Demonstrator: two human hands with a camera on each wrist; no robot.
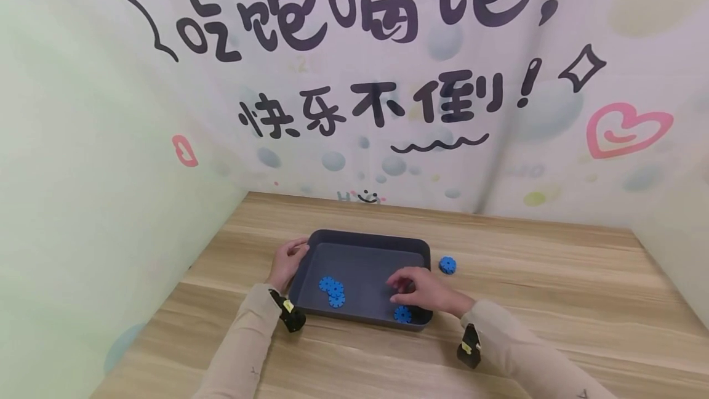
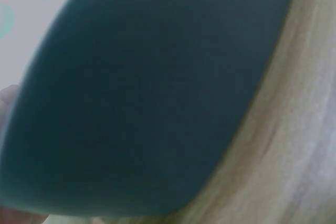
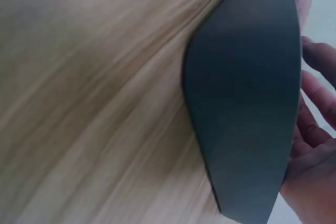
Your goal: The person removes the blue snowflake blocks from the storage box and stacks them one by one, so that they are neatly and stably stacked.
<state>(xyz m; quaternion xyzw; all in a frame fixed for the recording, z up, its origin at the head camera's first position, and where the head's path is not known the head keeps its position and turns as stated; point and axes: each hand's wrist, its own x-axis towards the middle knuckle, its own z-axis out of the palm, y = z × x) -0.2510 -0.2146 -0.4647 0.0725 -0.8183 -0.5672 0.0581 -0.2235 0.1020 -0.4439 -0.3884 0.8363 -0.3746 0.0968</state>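
A dark grey rectangular tray [image 1: 360, 263] lies on the wooden table. At its left rim my left hand [image 1: 288, 261] grips the wall, fingers and thumb at the edge. My right hand [image 1: 423, 291] hovers over the tray's right part, fingers loosely bent and spread, with nothing visible between them. Just below it, in the near right corner, lies a blue notched plastic disc [image 1: 402, 314]. Several more blue discs [image 1: 335, 289] overlap in the tray's left part. The left wrist view is mostly filled by the tray's outer wall [image 2: 142, 93]; in the right wrist view, fingers [image 3: 317, 95] show beyond the wall.
Outside the tray, close to its right side, a small pile of blue discs [image 1: 447, 265] sits on the table [image 1: 554, 300]. Behind the table hangs a printed white backdrop [image 1: 332, 109], with pale side walls left and right.
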